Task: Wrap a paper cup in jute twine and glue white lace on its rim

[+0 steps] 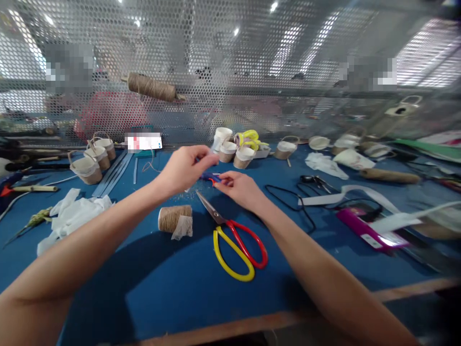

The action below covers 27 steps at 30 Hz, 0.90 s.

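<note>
My left hand (185, 168) is raised over the blue table (173, 288), its fingers pinched on something small and thin that I cannot make out. My right hand (239, 189) rests on the table just right of it, fingers closed round a small blue and red object (210, 178). Scissors (234, 238) with one yellow and one red handle lie closed right below both hands, blades pointing up-left. A short roll of twine (175, 218) with a scrap of white lace lies below my left hand.
Small white-lined twine baskets (94, 156) stand at the far left, white cups (230, 146) by the mesh screen (230, 72). White cloth (74, 214) lies left; black scissors (315, 181), white ribbon (360, 194) and a magenta box (363, 226) lie right. A twine spool (151, 87) hangs on the mesh.
</note>
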{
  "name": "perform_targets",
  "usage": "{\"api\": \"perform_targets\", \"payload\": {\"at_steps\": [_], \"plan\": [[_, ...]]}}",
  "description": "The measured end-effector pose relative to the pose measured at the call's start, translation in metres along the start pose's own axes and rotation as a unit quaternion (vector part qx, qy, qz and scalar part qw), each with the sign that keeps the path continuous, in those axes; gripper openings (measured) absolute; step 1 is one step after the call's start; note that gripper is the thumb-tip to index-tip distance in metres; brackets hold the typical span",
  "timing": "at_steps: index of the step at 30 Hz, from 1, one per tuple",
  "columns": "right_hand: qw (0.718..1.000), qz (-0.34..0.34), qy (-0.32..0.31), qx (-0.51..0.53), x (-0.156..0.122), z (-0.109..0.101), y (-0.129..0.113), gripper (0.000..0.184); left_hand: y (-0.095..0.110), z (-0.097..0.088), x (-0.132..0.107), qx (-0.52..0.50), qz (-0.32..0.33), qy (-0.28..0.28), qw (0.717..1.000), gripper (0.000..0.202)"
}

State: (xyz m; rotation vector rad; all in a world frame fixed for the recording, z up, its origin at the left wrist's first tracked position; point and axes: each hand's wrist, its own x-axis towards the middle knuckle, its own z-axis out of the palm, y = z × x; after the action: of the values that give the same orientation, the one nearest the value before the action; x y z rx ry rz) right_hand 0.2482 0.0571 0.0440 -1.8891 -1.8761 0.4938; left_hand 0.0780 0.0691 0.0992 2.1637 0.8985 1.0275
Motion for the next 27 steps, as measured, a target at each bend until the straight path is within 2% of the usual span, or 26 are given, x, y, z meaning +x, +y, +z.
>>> {"api": "perform_targets", "payload": {"at_steps": [4, 8, 10, 13, 16, 19, 22, 27], "plan": [[0.992, 0.079, -0.015, -0.094, 0.022, 0.006, 0.026, 0.029, -0.012, -0.014, -0.007, -0.129, -0.079, 0.041, 0.988, 0.025], [0.988, 0.112, -0.013, -0.104, 0.031, 0.023, 0.022, 0.031, -0.027, -0.023, -0.016, -0.247, -0.123, 0.099, 0.956, 0.014], [0.989, 0.126, -0.010, -0.078, 0.034, 0.026, 0.019, 0.031, -0.036, -0.030, -0.021, -0.302, -0.149, 0.135, 0.932, 0.003], [0.990, 0.140, -0.014, 0.003, 0.036, 0.018, 0.018, 0.030, -0.049, -0.045, -0.027, -0.346, -0.166, 0.190, 0.903, 0.002], [0.981, 0.142, -0.027, 0.129, 0.030, 0.001, 0.020, 0.029, -0.062, -0.057, -0.032, -0.371, -0.166, 0.229, 0.885, 0.010], [0.950, 0.126, -0.049, 0.281, 0.015, -0.014, 0.014, 0.021, -0.068, -0.057, -0.037, -0.402, -0.179, 0.239, 0.866, 0.009], [0.898, 0.095, -0.080, 0.422, -0.005, -0.019, 0.001, 0.025, -0.063, -0.047, -0.045, -0.432, -0.185, 0.228, 0.853, 0.006], [0.800, 0.065, -0.148, 0.577, -0.031, -0.005, -0.014, 0.022, -0.040, -0.032, -0.072, -0.408, -0.146, 0.213, 0.875, 0.005]]}}
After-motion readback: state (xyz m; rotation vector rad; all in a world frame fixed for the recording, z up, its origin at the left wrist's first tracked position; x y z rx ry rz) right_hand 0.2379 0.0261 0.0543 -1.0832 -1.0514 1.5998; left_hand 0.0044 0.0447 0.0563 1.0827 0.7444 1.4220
